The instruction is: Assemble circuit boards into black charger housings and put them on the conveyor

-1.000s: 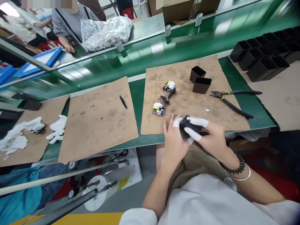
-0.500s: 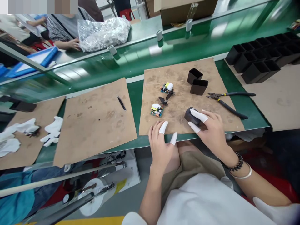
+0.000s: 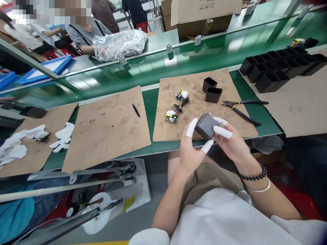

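Observation:
Between my two hands a black plastic housing (image 3: 205, 126) is held tilted above the front edge of the cardboard mat. My left hand (image 3: 190, 144) grips its left side and lower corner with thumb and fingers in white finger cots. On the right side, my right hand (image 3: 228, 137) has its cot-covered fingertips closed on the same housing. Beyond the hands lie two small circuit boards, one nearer (image 3: 172, 116) and one farther (image 3: 182, 95), with black plug parts (image 3: 178, 108) beside them. Two open black housings (image 3: 213, 95) stand farther back on the mat.
Diagonal cutters (image 3: 241, 110) with black handles lie at the mat's right edge. Rows of black housings (image 3: 267, 81) stand at the far right. A pen-like tool (image 3: 136, 110) rests on the left cardboard (image 3: 109, 136). White gloves (image 3: 62, 137) lie farther left. A person handles a clear plastic bag (image 3: 121, 45) across the green belt.
My right hand has raised the black housing off the mat and moved it slightly left. My left hand, earlier empty at the table edge, has come up and taken hold of it too.

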`<state>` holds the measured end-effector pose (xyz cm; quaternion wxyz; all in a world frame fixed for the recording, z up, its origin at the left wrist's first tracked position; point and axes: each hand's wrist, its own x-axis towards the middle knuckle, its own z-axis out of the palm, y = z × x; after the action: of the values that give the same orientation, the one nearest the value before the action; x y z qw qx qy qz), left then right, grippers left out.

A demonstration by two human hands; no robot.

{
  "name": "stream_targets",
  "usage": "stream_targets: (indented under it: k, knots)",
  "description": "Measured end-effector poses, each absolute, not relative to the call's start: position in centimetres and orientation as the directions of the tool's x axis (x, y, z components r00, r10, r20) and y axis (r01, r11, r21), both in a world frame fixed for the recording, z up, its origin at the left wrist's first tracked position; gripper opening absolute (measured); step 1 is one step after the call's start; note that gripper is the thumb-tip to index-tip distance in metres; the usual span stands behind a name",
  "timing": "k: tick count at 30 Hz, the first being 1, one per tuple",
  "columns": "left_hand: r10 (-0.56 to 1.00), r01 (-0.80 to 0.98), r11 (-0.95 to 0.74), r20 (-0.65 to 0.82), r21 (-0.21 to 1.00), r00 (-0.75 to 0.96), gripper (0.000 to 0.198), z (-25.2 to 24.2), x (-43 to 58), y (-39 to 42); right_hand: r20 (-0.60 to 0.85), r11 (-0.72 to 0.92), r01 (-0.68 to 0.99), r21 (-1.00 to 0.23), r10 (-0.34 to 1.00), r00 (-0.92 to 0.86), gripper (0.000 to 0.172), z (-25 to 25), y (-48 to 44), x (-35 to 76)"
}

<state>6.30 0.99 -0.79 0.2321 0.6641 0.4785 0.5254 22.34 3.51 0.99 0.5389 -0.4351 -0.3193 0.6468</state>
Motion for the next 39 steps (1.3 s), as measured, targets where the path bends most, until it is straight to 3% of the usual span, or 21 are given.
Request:
stream_targets:
  k: [2, 6, 9, 12, 16, 18, 24, 26, 28, 31, 33, 34, 36, 38, 39]
  knots:
    - [0.858, 0.305, -0.475, 0.511, 0.826, -0.049, 0.075, 0.3, 6.3, 0.9, -0.311, -0.368, -0.554, -0.746, 0.929, -0.199, 0.026, 1.5, 2.9, 22.4]
    - [0.902, 0.173, -0.413, 0.428, 0.894, -0.055, 0.072, 2.2, 6.2, 0.2, -0.333, -0.522, -0.592, -0.614, 0.852, -0.405, 0.010, 2.2, 1.6, 22.9]
    - [0.940, 0.106, -0.325, 0.333, 0.940, -0.069, 0.074, 3.1, 6.4, -0.4, -0.317, -0.556, -0.587, -0.589, 0.827, -0.464, 0.010, 3.1, 0.7, 22.8]
    - [0.955, 0.082, -0.266, 0.274, 0.961, -0.116, 0.071, 3.7, 6.9, -0.9, -0.305, -0.535, -0.511, -0.673, 0.830, -0.466, 0.019, 4.0, -0.1, 22.3]
    - [0.967, 0.061, -0.195, 0.202, 0.979, -0.155, 0.069, 4.7, 7.2, -1.3, -0.194, -0.319, -0.260, -0.912, 0.890, -0.413, 0.049, 4.5, 0.0, 21.8]
    - [0.972, 0.020, -0.178, 0.178, 0.984, -0.155, 0.071, 5.1, 7.2, -1.4, -0.134, -0.202, -0.151, -0.968, 0.919, -0.372, 0.060, 4.3, 0.6, 21.6]
    - [0.980, -0.207, -0.114, 0.076, 0.972, -0.185, 0.081, 4.5, 6.5, -1.1, -0.121, -0.168, -0.229, -0.959, 0.971, -0.206, 0.038, 3.7, 1.5, 21.5]
    - [0.977, -0.353, -0.025, -0.052, 0.935, -0.205, 0.077, 3.8, 5.9, -0.8, -0.044, -0.086, -0.178, -0.980, 0.972, -0.230, 0.040, 4.0, 1.5, 21.8]
    - [0.961, -0.525, 0.157, -0.253, 0.836, -0.116, 0.066, 3.1, 5.1, -0.3, 0.123, 0.121, -0.023, -0.992, 0.960, -0.253, 0.035, 4.4, 1.9, 22.6]
    - [0.852, -0.685, 0.457, -0.500, 0.567, 0.155, 0.048, 2.4, 4.1, 0.3, 0.414, 0.518, 0.207, -0.830, 0.821, -0.394, 0.017, 4.8, 3.1, 24.4]
    - [0.784, -0.733, 0.543, -0.561, 0.410, 0.267, 0.039, 2.3, 3.8, 0.6, 0.479, 0.657, 0.293, -0.694, 0.726, -0.494, 0.004, 5.2, 4.1, 25.5]
    - [0.766, -0.752, 0.553, -0.573, 0.359, 0.291, 0.036, 2.3, 3.8, 0.7, 0.485, 0.688, 0.330, -0.647, 0.705, -0.517, 0.010, 5.4, 4.5, 25.9]
    - [0.769, -0.782, 0.534, -0.569, 0.320, 0.292, 0.030, 2.5, 4.1, 0.9, 0.462, 0.711, 0.391, -0.584, 0.687, -0.560, 0.039, 6.1, 4.9, 26.2]
    - [0.805, -0.794, 0.493, -0.532, 0.355, 0.262, 0.027, 2.7, 4.5, 1.2, 0.415, 0.725, 0.421, -0.544, 0.669, -0.616, 0.068, 7.0, 5.1, 25.8]
    - [0.830, -0.792, 0.471, -0.500, 0.390, 0.247, 0.027, 2.9, 4.7, 1.4, 0.386, 0.731, 0.432, -0.528, 0.659, -0.645, 0.070, 7.5, 5.3, 25.3]
